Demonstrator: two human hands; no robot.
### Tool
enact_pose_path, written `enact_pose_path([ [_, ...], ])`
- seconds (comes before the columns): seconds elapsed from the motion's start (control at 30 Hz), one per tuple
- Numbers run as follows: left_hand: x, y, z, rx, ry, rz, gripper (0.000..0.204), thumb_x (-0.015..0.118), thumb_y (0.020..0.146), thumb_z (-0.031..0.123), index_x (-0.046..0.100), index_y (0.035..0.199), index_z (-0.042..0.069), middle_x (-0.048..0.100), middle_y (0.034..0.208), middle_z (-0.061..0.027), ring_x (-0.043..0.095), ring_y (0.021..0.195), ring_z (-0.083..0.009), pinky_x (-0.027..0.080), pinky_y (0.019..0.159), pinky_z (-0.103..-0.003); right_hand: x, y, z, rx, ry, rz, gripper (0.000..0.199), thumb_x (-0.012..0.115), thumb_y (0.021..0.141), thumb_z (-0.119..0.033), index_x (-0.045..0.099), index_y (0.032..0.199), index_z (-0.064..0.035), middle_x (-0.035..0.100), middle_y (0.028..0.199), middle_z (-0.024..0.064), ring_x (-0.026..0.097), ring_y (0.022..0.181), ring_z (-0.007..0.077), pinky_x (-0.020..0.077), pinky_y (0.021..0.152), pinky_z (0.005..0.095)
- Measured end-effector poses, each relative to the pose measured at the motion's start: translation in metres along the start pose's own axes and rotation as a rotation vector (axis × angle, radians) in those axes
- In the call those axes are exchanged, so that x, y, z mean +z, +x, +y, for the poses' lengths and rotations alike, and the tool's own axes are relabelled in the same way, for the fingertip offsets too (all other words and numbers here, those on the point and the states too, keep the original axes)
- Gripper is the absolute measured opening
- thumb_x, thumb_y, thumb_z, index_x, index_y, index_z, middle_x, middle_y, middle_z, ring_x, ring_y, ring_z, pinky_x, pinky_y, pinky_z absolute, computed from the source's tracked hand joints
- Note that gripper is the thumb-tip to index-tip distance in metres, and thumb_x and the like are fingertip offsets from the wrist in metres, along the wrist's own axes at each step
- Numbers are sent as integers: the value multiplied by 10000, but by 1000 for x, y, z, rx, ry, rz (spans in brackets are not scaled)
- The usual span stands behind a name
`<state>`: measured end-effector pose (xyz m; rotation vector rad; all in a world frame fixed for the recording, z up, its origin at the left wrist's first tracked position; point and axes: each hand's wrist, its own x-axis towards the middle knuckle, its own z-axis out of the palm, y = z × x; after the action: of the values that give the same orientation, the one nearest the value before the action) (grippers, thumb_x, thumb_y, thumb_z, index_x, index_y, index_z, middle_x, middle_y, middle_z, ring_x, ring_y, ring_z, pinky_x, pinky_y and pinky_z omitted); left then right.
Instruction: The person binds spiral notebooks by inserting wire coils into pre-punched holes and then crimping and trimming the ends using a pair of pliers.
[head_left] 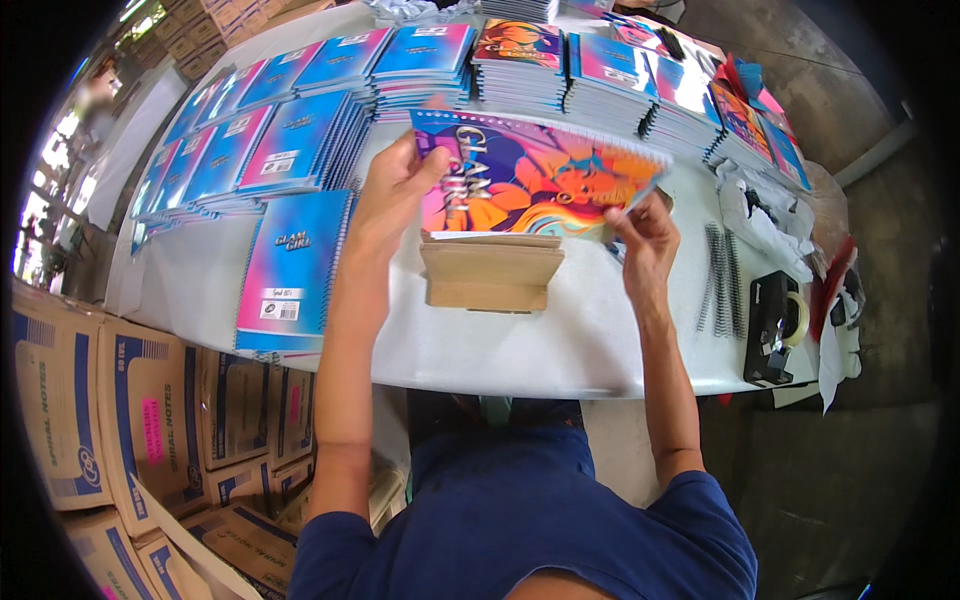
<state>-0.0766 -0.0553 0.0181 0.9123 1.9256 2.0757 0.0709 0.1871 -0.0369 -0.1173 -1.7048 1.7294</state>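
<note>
I hold a colourful spiral notebook [530,175] with a purple, orange and pink cartoon cover upright above a white table [560,340]. My left hand [392,190] grips its left edge. My right hand [642,225] pinches its lower right corner, where the wire spiral runs along the right side. Just below the notebook lies a small stack of brown cardboard sheets [490,272].
Stacks of blue and pink notebooks [290,150] cover the table's left and far side, one pile [292,270] by my left forearm. Loose black wire spirals [722,280] and a black tape dispenser [775,325] lie at right. Cardboard boxes [130,420] stand on the floor at left.
</note>
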Motion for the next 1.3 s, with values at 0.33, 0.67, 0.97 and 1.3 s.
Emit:
enact_pose_path([
  [0.33, 0, -46, -30, 17, -97, -150, 740, 609, 914, 377, 291, 1458, -9, 370, 1477, -152, 375, 1337, -209, 309, 1092, -331, -12, -47, 45, 48, -245, -345, 437, 595, 850, 97, 497, 1264, -2, 582, 1248, 107, 546, 1148, 217, 402, 1008, 346],
  [0.67, 6, -79, -77, 79, 34, 224, 1051, 547, 793, 701, 100, 1526, 95, 279, 1521, -170, 308, 1379, -278, 275, 1111, -382, -109, 14, 30, -86, -910, -24, 364, 657, 733, 62, 600, 1088, 4, 621, 995, 163, 628, 914, 293, 494, 810, 401],
  [0.97, 7, -78, -50, 232, 91, 352, 970, 610, 853, 551, 100, 1522, 70, 204, 1555, -179, 185, 1441, -325, 142, 1157, -449, -247, 41, 68, 120, -1871, 161, 173, 660, 803, -180, 639, 857, -17, 634, 991, 195, 621, 909, 405, 499, 760, 496],
  [1.3, 59, -55, 11, 493, 921, 146, 745, 682, 835, 357, 374, 1447, 66, 383, 1490, -124, 262, 1420, -312, 202, 1141, -465, -198, 58, -8, -128, -1529, 111, 137, 554, 820, -36, 654, 913, -23, 636, 960, 210, 617, 936, 372, 490, 782, 467],
])
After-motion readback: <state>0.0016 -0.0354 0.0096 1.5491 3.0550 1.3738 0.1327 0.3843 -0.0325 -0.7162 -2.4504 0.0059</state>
